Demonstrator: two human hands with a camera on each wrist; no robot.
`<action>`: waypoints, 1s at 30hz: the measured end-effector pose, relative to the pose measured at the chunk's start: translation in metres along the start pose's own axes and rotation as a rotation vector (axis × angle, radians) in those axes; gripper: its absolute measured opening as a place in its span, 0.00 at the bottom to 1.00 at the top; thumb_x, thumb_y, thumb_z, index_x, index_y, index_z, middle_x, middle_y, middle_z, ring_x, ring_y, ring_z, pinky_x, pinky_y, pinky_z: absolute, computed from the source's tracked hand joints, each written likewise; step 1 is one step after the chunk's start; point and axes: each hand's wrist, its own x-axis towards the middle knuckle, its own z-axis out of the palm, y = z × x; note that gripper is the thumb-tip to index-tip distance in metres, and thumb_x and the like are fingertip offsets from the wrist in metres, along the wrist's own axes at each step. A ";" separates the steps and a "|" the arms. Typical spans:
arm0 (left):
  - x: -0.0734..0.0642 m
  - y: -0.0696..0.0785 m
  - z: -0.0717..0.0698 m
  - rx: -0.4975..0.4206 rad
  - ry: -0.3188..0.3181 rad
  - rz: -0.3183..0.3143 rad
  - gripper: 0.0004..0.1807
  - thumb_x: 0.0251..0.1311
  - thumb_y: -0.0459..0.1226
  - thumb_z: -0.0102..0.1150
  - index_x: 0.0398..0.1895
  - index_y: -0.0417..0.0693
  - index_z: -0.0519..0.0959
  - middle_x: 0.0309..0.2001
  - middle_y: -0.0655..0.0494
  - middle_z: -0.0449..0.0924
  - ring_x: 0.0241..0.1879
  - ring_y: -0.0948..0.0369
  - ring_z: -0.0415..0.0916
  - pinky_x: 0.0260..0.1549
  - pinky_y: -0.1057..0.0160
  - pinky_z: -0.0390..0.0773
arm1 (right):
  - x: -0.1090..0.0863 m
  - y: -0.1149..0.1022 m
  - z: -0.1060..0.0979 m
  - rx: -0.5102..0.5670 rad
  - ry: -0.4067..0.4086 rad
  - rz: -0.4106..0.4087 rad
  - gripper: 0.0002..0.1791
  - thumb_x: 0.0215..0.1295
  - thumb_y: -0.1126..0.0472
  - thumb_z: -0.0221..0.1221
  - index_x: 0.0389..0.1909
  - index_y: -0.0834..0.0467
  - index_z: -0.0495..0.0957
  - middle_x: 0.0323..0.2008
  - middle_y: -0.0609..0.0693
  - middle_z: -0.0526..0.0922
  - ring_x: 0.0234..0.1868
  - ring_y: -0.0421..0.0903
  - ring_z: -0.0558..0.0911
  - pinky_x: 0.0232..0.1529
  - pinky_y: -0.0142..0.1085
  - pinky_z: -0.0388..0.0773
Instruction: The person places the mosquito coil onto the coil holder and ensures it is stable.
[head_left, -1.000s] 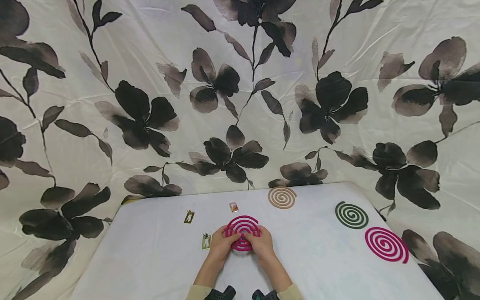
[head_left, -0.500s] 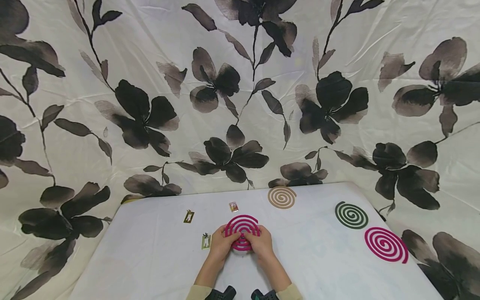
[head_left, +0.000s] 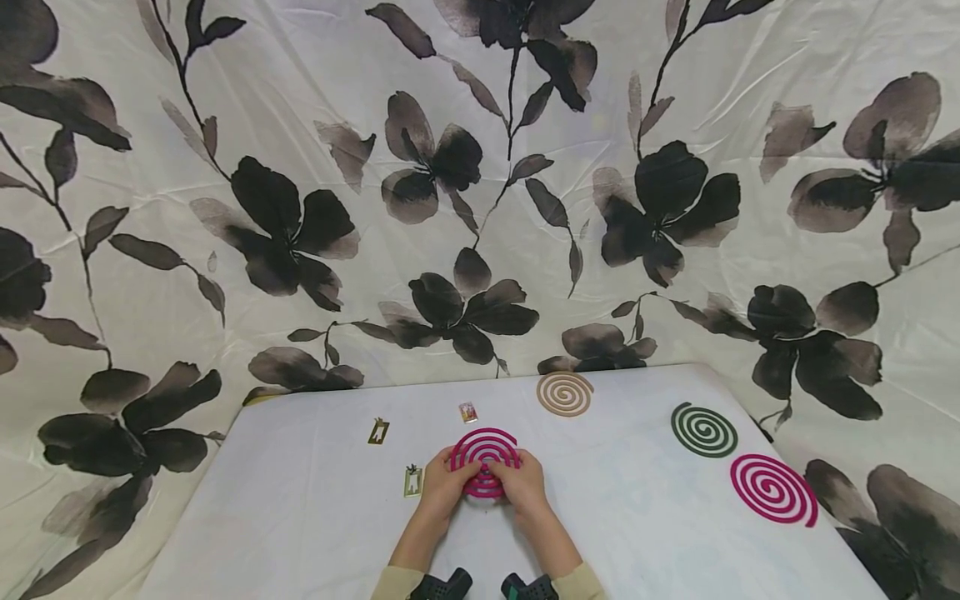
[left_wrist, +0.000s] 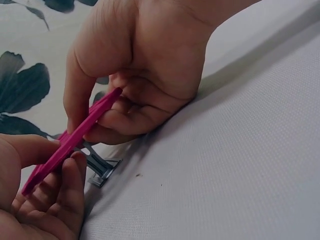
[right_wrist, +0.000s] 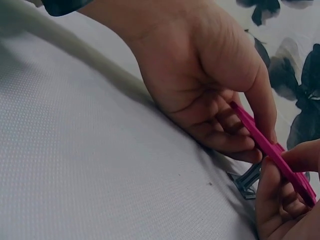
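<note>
A pink mosquito coil (left_wrist: 82, 131) is held level with its edge toward both wrist cameras, a little above the white table. My left hand (head_left: 442, 487) grips its left side and my right hand (head_left: 527, 486) its right side. The thumbs press on top near the coil's centre, with curled fingers underneath. Below the coil's middle, a small metal coil stand (left_wrist: 101, 167) shows between the fingers in both wrist views. Its join with the coil is hidden by the fingers. Left of the hands lies a flat gold-coloured metal stand (head_left: 412, 482).
Another metal stand (head_left: 378, 432) lies farther back left. A small printed packet (head_left: 468, 412) is beyond the hands. Tan (head_left: 565, 394), green (head_left: 703, 430) and pink (head_left: 772, 490) coils lie toward the back and right of the table (head_left: 285, 500). A floral cloth (head_left: 555, 275) hangs behind.
Both hands keep the same grip on the pink coil. The coil's near edge has risen very slightly; everything else stays in place.
</note>
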 end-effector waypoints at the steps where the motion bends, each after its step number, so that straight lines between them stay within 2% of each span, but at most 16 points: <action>1: 0.000 0.000 0.000 -0.001 -0.001 -0.002 0.27 0.54 0.35 0.68 0.55 0.31 0.73 0.45 0.41 0.82 0.45 0.54 0.80 0.43 0.60 0.80 | 0.000 0.000 0.000 0.004 0.000 0.003 0.19 0.57 0.64 0.66 0.47 0.69 0.75 0.43 0.58 0.81 0.42 0.48 0.79 0.39 0.37 0.81; 6: -0.001 -0.001 0.000 0.008 0.005 0.005 0.27 0.54 0.36 0.69 0.54 0.31 0.73 0.46 0.41 0.82 0.46 0.54 0.79 0.44 0.59 0.80 | 0.000 -0.001 0.000 -0.003 0.001 -0.002 0.18 0.57 0.64 0.66 0.46 0.69 0.75 0.41 0.58 0.81 0.39 0.47 0.79 0.34 0.35 0.80; 13: -0.002 -0.003 -0.001 0.021 0.008 0.021 0.27 0.54 0.37 0.70 0.54 0.32 0.73 0.48 0.41 0.81 0.48 0.52 0.78 0.46 0.56 0.79 | -0.001 0.000 -0.001 -0.018 -0.002 -0.019 0.19 0.57 0.64 0.67 0.46 0.69 0.75 0.41 0.57 0.81 0.41 0.48 0.79 0.39 0.37 0.81; 18: -0.002 -0.004 -0.002 0.007 -0.006 0.026 0.27 0.55 0.37 0.69 0.55 0.32 0.73 0.49 0.41 0.80 0.50 0.51 0.78 0.48 0.56 0.79 | -0.001 0.002 0.001 -0.014 0.010 -0.034 0.17 0.57 0.64 0.66 0.44 0.68 0.76 0.41 0.57 0.81 0.41 0.47 0.79 0.38 0.36 0.81; 25: -0.002 -0.006 -0.002 -0.007 0.004 0.025 0.27 0.55 0.37 0.69 0.55 0.31 0.73 0.49 0.40 0.80 0.50 0.50 0.77 0.49 0.56 0.78 | -0.002 0.002 0.002 0.010 0.020 -0.047 0.16 0.57 0.63 0.68 0.42 0.68 0.76 0.40 0.57 0.82 0.38 0.46 0.79 0.33 0.34 0.80; 30: -0.001 -0.007 -0.002 0.006 0.008 0.023 0.28 0.55 0.38 0.69 0.56 0.32 0.73 0.50 0.41 0.80 0.51 0.50 0.77 0.50 0.55 0.78 | -0.003 0.002 0.003 -0.003 0.031 -0.030 0.17 0.57 0.62 0.69 0.43 0.66 0.76 0.42 0.56 0.82 0.40 0.47 0.78 0.37 0.35 0.80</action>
